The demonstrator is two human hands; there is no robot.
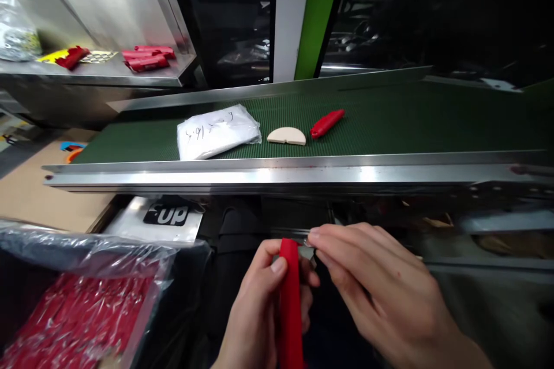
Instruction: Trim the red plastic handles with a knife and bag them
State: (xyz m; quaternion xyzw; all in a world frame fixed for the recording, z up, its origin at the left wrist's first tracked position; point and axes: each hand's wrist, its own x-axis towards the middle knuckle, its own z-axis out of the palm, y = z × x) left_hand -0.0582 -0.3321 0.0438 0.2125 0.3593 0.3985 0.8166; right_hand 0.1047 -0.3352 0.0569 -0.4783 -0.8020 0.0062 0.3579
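Observation:
My left hand (264, 294) is closed around a long, narrow red plastic part (291, 305), its thumb pressed on the near face by the top end. The part stands roughly upright and runs out of view at the bottom. Just right of that top end, my right hand (381, 282) pinches with thumb and fingertips. Something small and shiny shows at those fingertips, too little of it to name. Beyond both hands, a red piece (328, 123) lies on the green conveyor belt (389, 121), beside a cream half-round block (286, 136).
A white plastic-wrapped packet (219, 132) with handwriting lies on the belt. The metal rail (242, 176) edges the belt's near side. Lower left stands a bag-lined bin (182, 277) of red parts. Several red pieces (147, 59) rest on the steel shelf (130, 78).

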